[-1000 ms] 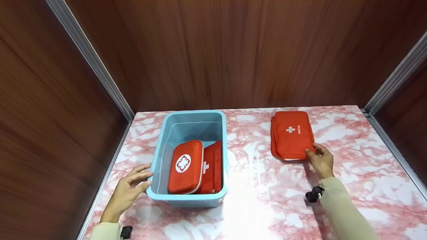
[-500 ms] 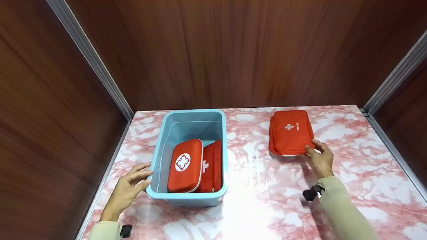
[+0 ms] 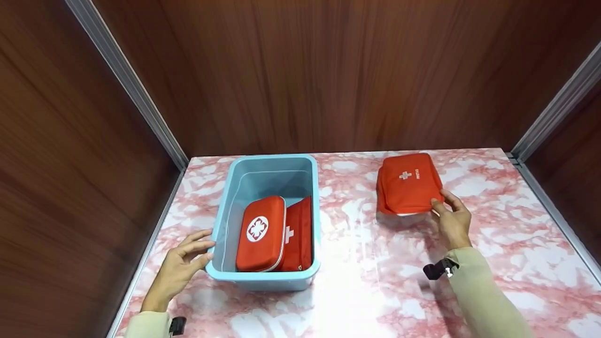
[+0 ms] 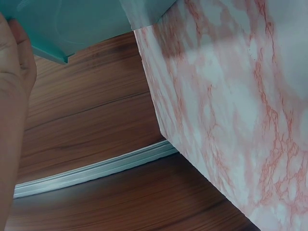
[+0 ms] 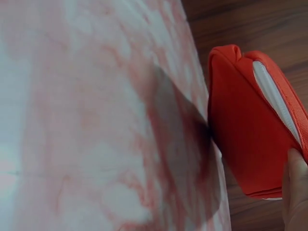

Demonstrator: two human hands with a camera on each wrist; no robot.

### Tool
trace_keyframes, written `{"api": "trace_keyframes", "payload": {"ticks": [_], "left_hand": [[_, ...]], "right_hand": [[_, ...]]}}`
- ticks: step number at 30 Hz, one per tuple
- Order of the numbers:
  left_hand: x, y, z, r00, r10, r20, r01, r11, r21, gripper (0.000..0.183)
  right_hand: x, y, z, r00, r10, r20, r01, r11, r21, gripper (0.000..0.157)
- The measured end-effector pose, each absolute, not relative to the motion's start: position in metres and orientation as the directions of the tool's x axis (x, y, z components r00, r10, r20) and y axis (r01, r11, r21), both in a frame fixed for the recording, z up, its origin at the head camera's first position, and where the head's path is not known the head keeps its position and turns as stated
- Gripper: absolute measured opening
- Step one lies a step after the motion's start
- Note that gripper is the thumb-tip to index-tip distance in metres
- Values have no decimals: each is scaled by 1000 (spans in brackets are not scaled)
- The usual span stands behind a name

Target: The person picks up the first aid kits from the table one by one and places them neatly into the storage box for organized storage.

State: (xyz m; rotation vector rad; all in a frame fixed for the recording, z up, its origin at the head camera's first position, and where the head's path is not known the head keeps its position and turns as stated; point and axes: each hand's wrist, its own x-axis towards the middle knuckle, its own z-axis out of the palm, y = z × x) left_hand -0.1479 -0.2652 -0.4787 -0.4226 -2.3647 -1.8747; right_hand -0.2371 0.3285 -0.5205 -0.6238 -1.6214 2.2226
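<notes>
In the head view my right hand (image 3: pixel 454 224) pinches the near right corner of a red first-aid pouch (image 3: pixel 413 190) with a white cross. The pouch's near side is raised, with a shadow below it; the right wrist view shows its pale zipper (image 5: pixel 272 91) and one lower edge close to the tabletop. My left hand (image 3: pixel 181 265) rests its fingertips on the left rim of a light blue plastic bin (image 3: pixel 263 277). In the bin lean a red hard-shell first-aid case (image 3: pixel 260 244) with a white emblem and, partly hidden behind it, a flat red pouch (image 3: pixel 303 239) with a white cross.
The bin and pouch are on a pink-and-white marbled tabletop (image 3: pixel 357 281). Dark wood-grain panels (image 3: pixel 328 75) rise behind and on both sides, joined by grey metal strips (image 3: pixel 136 98). The raised pouch is close to the back panel.
My right hand has lifted the near side of the first-aid pouch, tilting it and shifting it slightly up and back. My left hand and the bin hold their place.
</notes>
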Motion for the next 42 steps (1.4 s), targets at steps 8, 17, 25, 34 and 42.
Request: {"api": "trace_keyframes", "payload": {"ticks": [8,17,25,34,42], "left_hand": [[-148,-265,-478,-956,162,244,272,184,944,24],[-148,-265,-480,-948,169,271,297,158,942,24],[-147,-265,-479,-956,161,247,274,176,945,24],[-147,-266,-479,-958,158,241,268,177,947,24],[-147,-265,-479,-960,154,234,261,182,948,23]], "right_hand": [[-233,323,-510,-867,466,-178,-58,-448,-892,39],[-229,317,-501,-879,454,-146,-176,-593,-786,34],[-225,311,-490,-880,455,-139,-213,-639,-739,34],[-220,305,-481,-889,443,-114,-236,-658,-715,31],[-213,299,-472,-904,420,-83,-250,-676,-694,31]]}}
